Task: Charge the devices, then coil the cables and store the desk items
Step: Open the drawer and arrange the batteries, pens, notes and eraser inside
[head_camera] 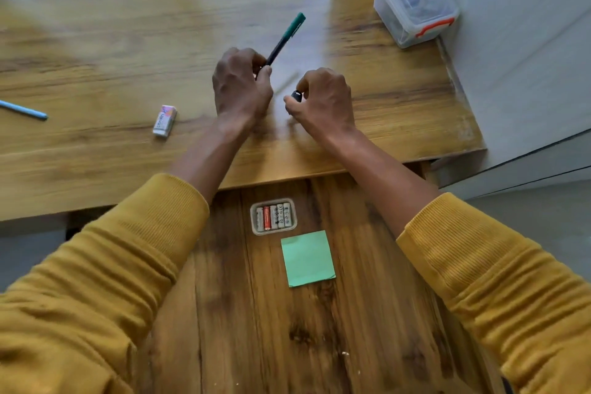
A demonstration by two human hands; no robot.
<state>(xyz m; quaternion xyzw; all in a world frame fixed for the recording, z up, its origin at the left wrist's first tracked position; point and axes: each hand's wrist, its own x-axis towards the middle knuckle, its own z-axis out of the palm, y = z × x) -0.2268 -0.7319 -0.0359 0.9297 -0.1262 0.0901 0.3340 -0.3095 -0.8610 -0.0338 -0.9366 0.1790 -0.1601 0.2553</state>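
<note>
Holding a green-capped pen [284, 38] in your left hand [241, 86], fingers curled round its lower barrel, you have its green end pointing up and away from you. Your right hand [323, 99] pinches a small dark piece [296, 96] between thumb and fingertips, just right of the pen hand; it looks like a cap or end plug, though the blur leaves that unsure. You seem to be in the storing step, closing the pen before putting it away. Next you need to line the dark piece up with the pen's hidden end and press it on straight, then carry the pen toward you to the open drawer [319, 345].

In that drawer, nearer you than the pen, sit a small tray of batteries [273, 217] and a green sticky pad [308, 258]. Left of the pen on the table [96, 41] lies an eraser [164, 120]; its sleeve reads something like "camlin". Further left lies a blue pen [24, 109]. Far right of the pen stands a lidded clear box [415, 3] with red clips. Battery print is too small to read.
</note>
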